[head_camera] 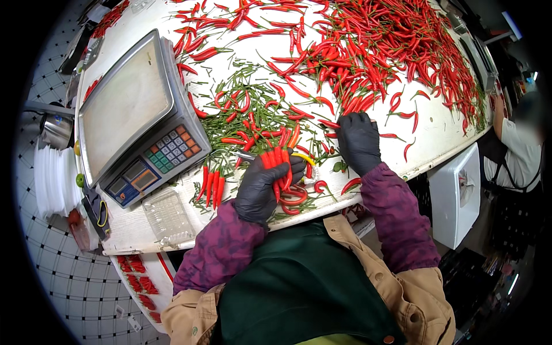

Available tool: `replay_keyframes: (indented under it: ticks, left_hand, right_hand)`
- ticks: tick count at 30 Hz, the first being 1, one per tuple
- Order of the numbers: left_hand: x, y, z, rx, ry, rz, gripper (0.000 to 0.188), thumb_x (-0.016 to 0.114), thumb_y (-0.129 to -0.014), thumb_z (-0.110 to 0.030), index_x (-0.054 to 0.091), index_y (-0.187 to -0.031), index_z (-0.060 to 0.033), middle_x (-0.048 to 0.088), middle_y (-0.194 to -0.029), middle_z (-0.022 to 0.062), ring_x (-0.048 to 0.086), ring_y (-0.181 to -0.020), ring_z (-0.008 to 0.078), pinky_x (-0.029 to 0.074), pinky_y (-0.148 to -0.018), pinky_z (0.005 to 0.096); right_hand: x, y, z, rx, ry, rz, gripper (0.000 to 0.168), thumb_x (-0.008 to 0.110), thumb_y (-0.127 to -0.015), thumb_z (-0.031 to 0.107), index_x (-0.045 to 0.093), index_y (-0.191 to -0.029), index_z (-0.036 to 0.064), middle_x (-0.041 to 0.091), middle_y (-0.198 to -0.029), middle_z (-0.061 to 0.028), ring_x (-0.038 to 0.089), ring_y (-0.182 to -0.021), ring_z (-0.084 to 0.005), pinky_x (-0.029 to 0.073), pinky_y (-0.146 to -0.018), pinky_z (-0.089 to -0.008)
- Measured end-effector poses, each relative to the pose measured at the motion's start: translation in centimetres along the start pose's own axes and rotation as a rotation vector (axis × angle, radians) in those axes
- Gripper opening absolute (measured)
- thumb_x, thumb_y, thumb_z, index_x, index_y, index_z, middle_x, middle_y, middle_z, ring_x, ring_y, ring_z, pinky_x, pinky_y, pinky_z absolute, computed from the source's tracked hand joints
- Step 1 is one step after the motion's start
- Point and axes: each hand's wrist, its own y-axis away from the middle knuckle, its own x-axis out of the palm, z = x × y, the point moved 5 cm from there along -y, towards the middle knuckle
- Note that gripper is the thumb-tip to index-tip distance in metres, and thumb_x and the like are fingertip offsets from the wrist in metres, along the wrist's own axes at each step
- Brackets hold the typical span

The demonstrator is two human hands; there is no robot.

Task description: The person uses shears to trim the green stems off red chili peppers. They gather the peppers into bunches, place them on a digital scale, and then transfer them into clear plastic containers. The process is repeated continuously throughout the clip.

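Note:
My left hand, in a black glove, is closed around a bunch of red chilies with their tips fanned out. A metal blade shows beside its fingers; the rest of that tool is hidden. Beyond the bunch curves a yellow strip I cannot identify. My right hand, gloved alike, rests curled on the white table, its fingers at a red chili. Whether it grips that chili is hidden. Cut green stems and loose chilies lie around both hands.
A digital scale stands at left, with a clear plastic tray below it. Several chilies lie side by side near the scale. A large chili heap covers the far right. Another person is at the right edge, beyond a white foam box.

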Motion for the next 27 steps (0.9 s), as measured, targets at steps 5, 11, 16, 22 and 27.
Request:
replay_keyframes:
  ticks: [5,11,16,22,27]
  left_hand:
    - [-0.1,0.1,-1.0,0.187,-0.189,-0.050,0.029,0.051,-0.083,0.000,0.044,-0.110,0.0048,0.056,-0.104,0.0172,0.058,-0.094,0.0248,0.047,-0.086,0.0356]
    - [0.2,0.0,1.0,0.092,-0.146,0.018,0.031,0.054,-0.081,0.001,0.045,-0.111,-0.0009,0.057,-0.099,0.0105,0.058,-0.085,0.0173,0.047,-0.077,0.0291]
    - [-1.6,0.2,0.0,0.040,-0.068,-0.063,0.029,0.055,-0.080,0.000,0.048,-0.108,0.0016,0.058,-0.095,0.0123,0.058,-0.082,0.0180,0.049,-0.074,0.0296]
    - [-1.8,0.5,-0.7,0.016,0.067,-0.045,0.030,0.054,-0.081,-0.001,0.047,-0.110,0.0034,0.058,-0.098,0.0145,0.058,-0.084,0.0202,0.050,-0.075,0.0306]
    - [-2.2,0.4,-0.8,0.065,0.085,-0.078,0.032,0.054,-0.081,-0.001,0.046,-0.112,0.0033,0.056,-0.102,0.0137,0.057,-0.091,0.0220,0.048,-0.080,0.0327]
  right_hand:
    - [-5.6,0.3,2.5,-0.295,-0.392,0.179,0.009,0.059,-0.068,0.011,0.057,-0.077,0.008,0.055,-0.073,-0.0077,0.053,-0.076,-0.0273,0.042,-0.066,-0.0396]
    - [-5.2,-2.2,6.3,-0.348,-0.718,0.415,0.014,0.063,-0.072,0.008,0.059,-0.085,0.007,0.056,-0.074,-0.0090,0.055,-0.071,-0.0272,0.043,-0.062,-0.0375]
    - [-2.1,-6.1,3.2,-0.090,-0.748,0.089,0.010,0.058,-0.078,0.009,0.058,-0.087,0.003,0.060,-0.077,-0.0123,0.059,-0.075,-0.0261,0.046,-0.064,-0.0331]
    - [2.4,-5.7,3.5,-0.105,-0.365,0.126,0.021,0.054,-0.076,0.006,0.057,-0.097,0.006,0.057,-0.084,-0.0138,0.056,-0.074,-0.0307,0.045,-0.068,-0.0381]
    - [-1.8,-1.8,4.3,0.237,-1.212,0.301,0.032,0.056,-0.079,0.003,0.051,-0.110,0.007,0.053,-0.076,-0.0011,0.051,-0.064,-0.0072,0.042,-0.057,-0.0217]
